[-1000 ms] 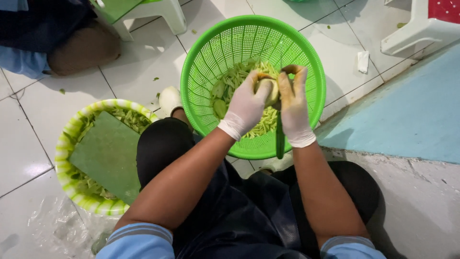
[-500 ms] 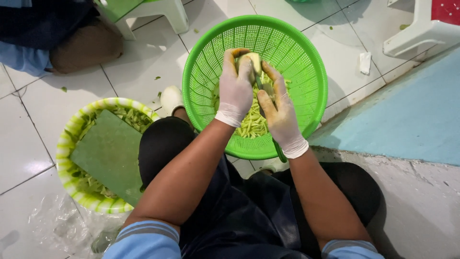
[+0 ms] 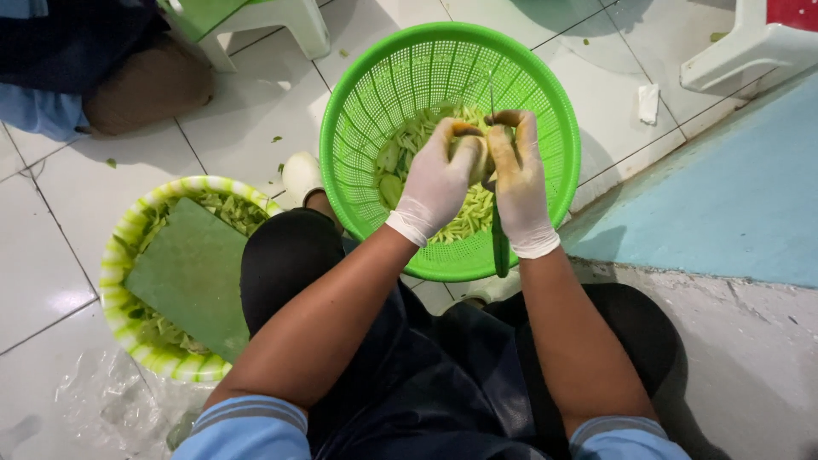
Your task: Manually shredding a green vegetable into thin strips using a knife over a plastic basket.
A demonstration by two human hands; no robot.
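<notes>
Two gloved hands (image 3: 477, 175) clasp pale fruit (image 3: 471, 152) (above green basket (image 3: 366, 111)).

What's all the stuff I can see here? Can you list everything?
Colander basket: one, bright green, on the floor under both hands.
Cut strips: many, pale green, inside the basket.
Fruit piece: one, pale yellow-green, held between the hands.
Knife: one, dark green handle, in the right hand.
Bowl: one, green and white striped, floor at left, holding scraps.
Board: one, dull green, lying across the bowl.
Plastic bag: one, clear, lower left.
Stool: one, white, top left.
Other person: one, top left corner.
Left hand: white glove.
Right hand: white glove.
</notes>
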